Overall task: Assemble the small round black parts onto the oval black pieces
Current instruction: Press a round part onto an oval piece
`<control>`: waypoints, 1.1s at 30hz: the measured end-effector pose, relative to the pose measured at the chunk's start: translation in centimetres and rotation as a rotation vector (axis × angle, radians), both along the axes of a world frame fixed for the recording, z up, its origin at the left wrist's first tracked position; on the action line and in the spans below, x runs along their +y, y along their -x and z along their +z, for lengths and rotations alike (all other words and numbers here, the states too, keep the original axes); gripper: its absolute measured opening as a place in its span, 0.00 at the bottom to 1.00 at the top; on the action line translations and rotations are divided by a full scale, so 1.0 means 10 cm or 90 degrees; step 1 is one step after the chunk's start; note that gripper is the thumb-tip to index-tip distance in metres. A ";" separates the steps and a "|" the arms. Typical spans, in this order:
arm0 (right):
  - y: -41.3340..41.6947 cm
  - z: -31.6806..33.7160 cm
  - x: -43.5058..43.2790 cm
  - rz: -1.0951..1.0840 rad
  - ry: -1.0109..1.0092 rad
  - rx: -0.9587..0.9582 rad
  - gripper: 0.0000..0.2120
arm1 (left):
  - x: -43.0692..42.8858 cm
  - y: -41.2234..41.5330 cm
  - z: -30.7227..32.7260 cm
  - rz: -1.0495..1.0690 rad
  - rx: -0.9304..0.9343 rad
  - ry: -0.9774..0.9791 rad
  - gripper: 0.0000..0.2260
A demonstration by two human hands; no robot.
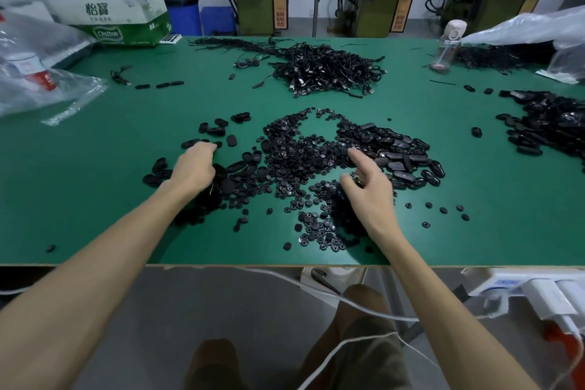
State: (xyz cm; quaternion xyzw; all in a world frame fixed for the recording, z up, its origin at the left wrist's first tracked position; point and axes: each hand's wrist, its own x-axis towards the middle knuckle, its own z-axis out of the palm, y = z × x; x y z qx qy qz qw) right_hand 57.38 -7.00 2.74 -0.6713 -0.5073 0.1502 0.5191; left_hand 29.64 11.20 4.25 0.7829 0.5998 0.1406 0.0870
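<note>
The small round black parts (294, 165) lie in a wide heap at the middle of the green table (110, 187), and everything else is placed from that heap. Far to its left and farther back, crumpled clear plastic bags (34, 73) sit beside a white and green carton (120, 22). Just left of the heap, the left hand (194, 166) rests knuckles up among scattered oval black pieces (232, 140). Its fingers (205, 146) are curled down onto them, but I cannot tell whether they grip one. Over the heap's right part, the right hand (370, 188) hovers palm down and released, with forefinger and thumb stretched apart and nothing visibly held. More oval pieces are piled touching the heap's right edge. Beyond the heap, toward the far edge, lies a tangle of black cables (329, 70). To the right of that tangle stands a clear bottle (448, 44). Well to the heap's right, a second heap of black pieces (550, 127) reaches the table's edge.
</note>
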 end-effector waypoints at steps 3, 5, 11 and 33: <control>0.05 0.00 0.02 0.052 0.051 -0.150 0.23 | 0.05 -0.01 -0.01 -0.004 0.071 -0.116 0.22; 0.09 -0.01 0.03 0.094 0.093 -0.227 0.24 | 0.05 -0.01 -0.02 -0.012 0.087 -0.136 0.14; 0.09 -0.04 0.05 0.109 0.136 -0.270 0.17 | -0.03 -0.04 -0.02 -0.014 0.101 -0.169 0.09; 0.06 -0.04 0.06 0.005 0.007 -0.121 0.02 | -1.11 -1.23 -0.02 -0.156 -0.659 0.121 0.06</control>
